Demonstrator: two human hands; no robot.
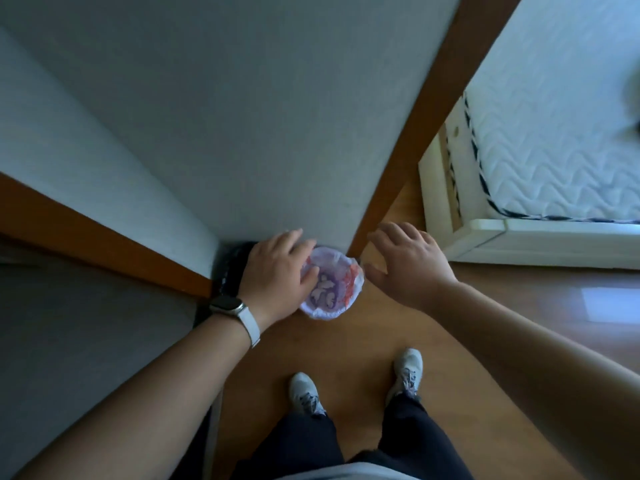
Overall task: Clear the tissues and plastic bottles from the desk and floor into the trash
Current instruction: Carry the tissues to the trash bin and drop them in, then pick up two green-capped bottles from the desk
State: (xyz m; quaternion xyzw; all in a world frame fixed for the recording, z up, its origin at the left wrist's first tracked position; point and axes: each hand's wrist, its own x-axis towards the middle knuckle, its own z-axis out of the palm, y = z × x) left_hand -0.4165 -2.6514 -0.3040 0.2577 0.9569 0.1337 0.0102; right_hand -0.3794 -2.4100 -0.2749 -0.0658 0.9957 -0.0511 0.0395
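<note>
The fingers [309,276] of the left hand [277,268] are lying loosely bent and slightly apart over the left rim of the bin [329,311], gripping nothing visible. It is not clear whether they are touching the white liner [358,277]. The right hand [408,265] is hovering just beside the bin's right rim, its fingers straight and spread, holding nothing. Crumpled tissues [323,289] are lying inside the bin.

A watch [228,306] is sitting on the left wrist. The bin is standing on the wooden floor [346,344], tucked against a projecting corner of the wall [259,116], with brown skirting [415,133] running away on both sides. A dark object [230,268] is standing just behind the left hand, at the wall's foot. Open floor is stretching from the bin toward the shoes [304,393]. To the right, a bed [519,237] is closing off a narrow passage along the skirting.
</note>
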